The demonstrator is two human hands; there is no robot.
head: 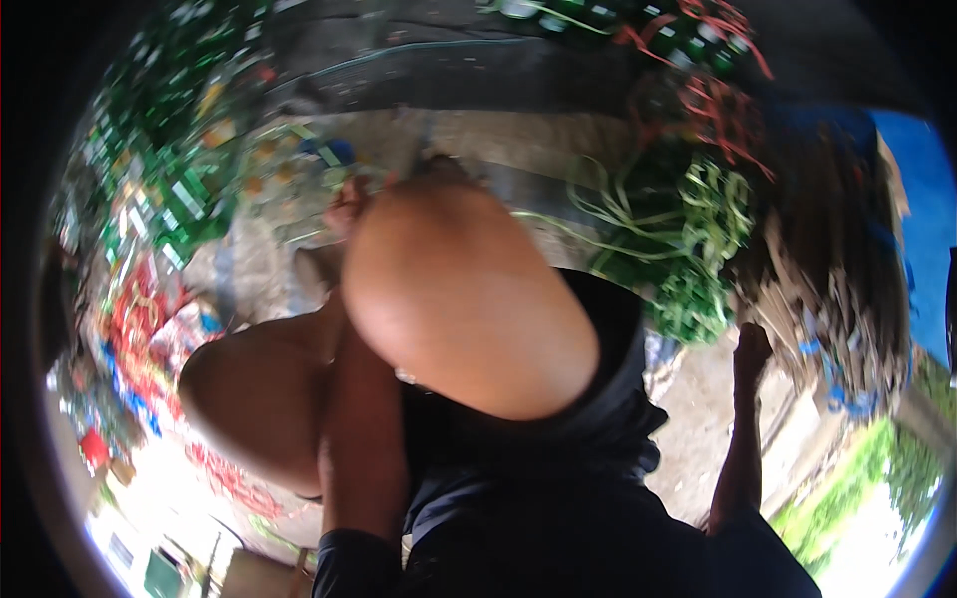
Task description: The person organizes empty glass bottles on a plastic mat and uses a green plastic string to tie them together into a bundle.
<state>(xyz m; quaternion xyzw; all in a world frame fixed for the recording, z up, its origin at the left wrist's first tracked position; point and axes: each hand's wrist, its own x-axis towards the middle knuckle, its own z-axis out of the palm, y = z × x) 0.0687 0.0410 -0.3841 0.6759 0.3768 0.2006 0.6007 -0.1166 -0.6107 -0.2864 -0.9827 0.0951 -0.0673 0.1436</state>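
Note:
My left hand (348, 205) shows beyond my raised knee (448, 284), blurred and partly hidden by it. It is close to what look like clear bottles (273, 176) on the ground; whether it grips something cannot be made out. Out to the right, my right hand (751, 345) hangs at the end of a lowered arm, beside a stack of flattened cardboard (830, 261). Its fingers are too blurred and dark to read. Tangled pale and green plastic strapping (703, 239) lies just ahead of that hand.
Many green bottles (172, 149) are heaped at the left. Red strapping or netting (138, 314) lies below them, and more red strapping (718, 112) is at the upper right. A dark sheet (463, 75) spans the far side. A blue surface (927, 261) stands behind the cardboard.

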